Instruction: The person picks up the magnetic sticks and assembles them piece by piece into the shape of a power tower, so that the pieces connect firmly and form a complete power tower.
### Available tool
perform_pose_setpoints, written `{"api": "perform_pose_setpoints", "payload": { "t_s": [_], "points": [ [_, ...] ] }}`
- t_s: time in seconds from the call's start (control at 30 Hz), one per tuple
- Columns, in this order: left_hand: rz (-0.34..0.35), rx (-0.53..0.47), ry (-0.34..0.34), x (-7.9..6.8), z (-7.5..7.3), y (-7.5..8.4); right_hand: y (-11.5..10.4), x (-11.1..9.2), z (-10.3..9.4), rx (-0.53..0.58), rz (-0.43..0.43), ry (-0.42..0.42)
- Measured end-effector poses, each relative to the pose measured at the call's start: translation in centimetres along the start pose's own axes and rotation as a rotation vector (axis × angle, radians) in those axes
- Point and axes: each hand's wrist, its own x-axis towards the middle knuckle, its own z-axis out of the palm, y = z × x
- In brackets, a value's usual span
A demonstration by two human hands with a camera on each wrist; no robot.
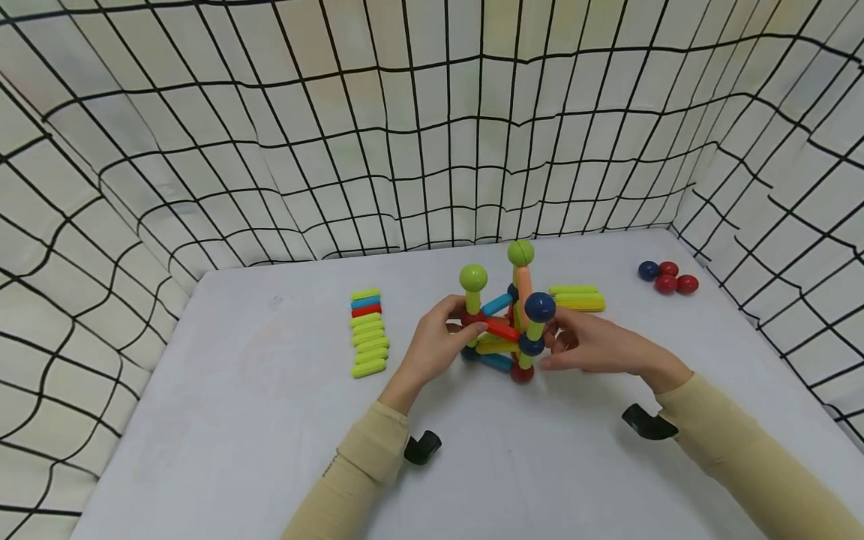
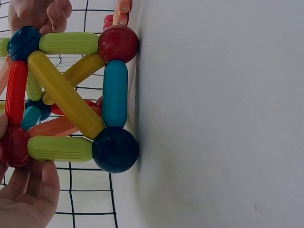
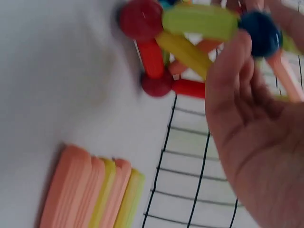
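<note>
"Item one?"
"Stick-and-ball frame (image 1: 502, 328), one, upright on the table (image 1: 270, 450), mid-right."
"Left hand (image 1: 437, 341)?"
"Pinching a red ball (image 2: 16, 147) on it."
"Right hand (image 1: 601, 343)?"
"At a blue ball (image 3: 264, 33); whether gripping, cannot tell."

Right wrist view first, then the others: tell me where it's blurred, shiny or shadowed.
Right wrist: the right hand and loose sticks look soft, from motion or focus I cannot tell, and the upper red ball carries a glint; left wrist: the built structure is crisper, its stick ridges showing; head: soft shadow on the white table below the right sleeve.
</note>
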Motion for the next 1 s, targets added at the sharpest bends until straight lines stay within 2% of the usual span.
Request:
{"api": "perform_pose_setpoints", "payload": {
  "t_s": [0.1, 0.23, 0.3, 0.4, 0.47, 0.53, 0.6, 0.67, 0.73, 0.8, 0.87, 1.0],
  "points": [
    [0.008, 0.01, 0.02, -0.1, 0.0, 0.1, -0.4, 0.4, 0.5, -0.057, 0.011, 0.067],
    [-0.005, -0.004, 0.029, -0.3, 0.1, 0.3, -0.2, 1.0, 0.1, 0.027, 0.073, 0.156],
    [-0.007, -0.027, 0.002, -0.6, 0.2, 0.5, 0.2, 1.4, -0.2, 0.075, 0.087, 0.205],
    [0.008, -0.061, -0.084, -1.2, 0.5, 0.8, 0.8, 2.1, -0.6, 0.115, 0.076, 0.245],
    [0.052, -0.074, -0.149, -1.5, 0.7, 1.0, 1.1, 2.4, -0.7, 0.121, 0.06, 0.254],
    [0.099, -0.063, -0.167, -1.6, 0.9, 1.1, 1.4, 2.5, -0.8, 0.096, 0.041, 0.25],
    [0.144, -0.053, -0.115, -1.6, 1.0, 1.1, 1.7, 2.3, -0.9, 0.038, 0.019, 0.248],
    [0.165, -0.033, -0.002, -1.5, 0.8, 1.1, 1.9, 1.5, -1.1, -0.064, 0.003, 0.243],
    [0.157, -0.013, 0.116, -1.3, 0.4, 0.8, 2.2, 0.3, -1.4, -0.187, 0.004, 0.216],
    [0.13, 0.0, 0.192, -0.9, 0.0, 0.5, 2.6, -1.2, -1.6, -0.295, 0.018, 0.161],
    [0.095, 0.017, 0.212, -0.5, -0.4, 0.1, 3.0, -2.7, -1.7, -0.401, 0.038, 0.093],
    [0.049, 0.017, 0.168, 0.6, -0.6, -0.1, 4.0, -5.0, -1.2, -0.578, 0.106, 0.017]
  ]
}}
